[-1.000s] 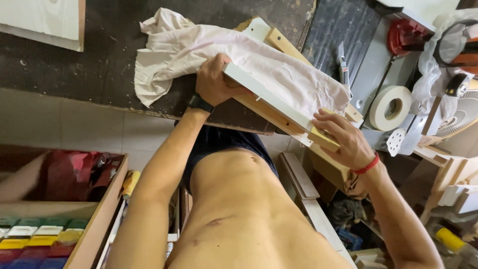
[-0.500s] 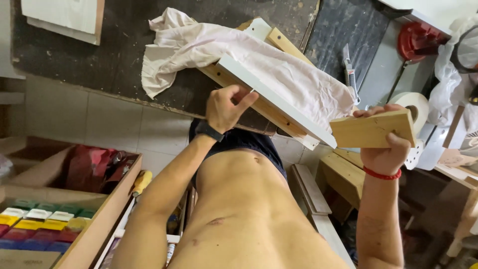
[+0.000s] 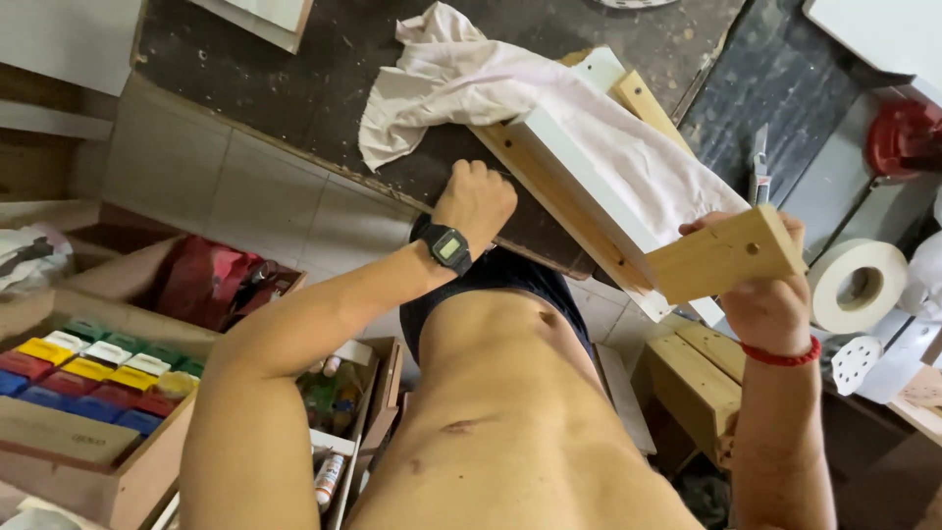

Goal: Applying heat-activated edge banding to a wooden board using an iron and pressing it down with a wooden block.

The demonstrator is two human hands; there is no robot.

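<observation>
We hold a pale wooden block (image 3: 724, 257) in the right hand (image 3: 770, 299), fingers closed round its lower part; the block is raised clear of the dark workbench (image 3: 324, 88), just beside the near end of the white board (image 3: 589, 201); a round hole shows in its face. Our left hand (image 3: 476, 201) is curled into a fist at the bench edge, against the wooden rail (image 3: 549, 201) beneath the white board; we cannot tell whether it grips anything. A crumpled pale cloth (image 3: 471, 83) lies across the board and bench. A roll of white tape (image 3: 859, 285) sits right of the block; a box of coloured packets (image 3: 88, 378) stands on the floor at left.
</observation>
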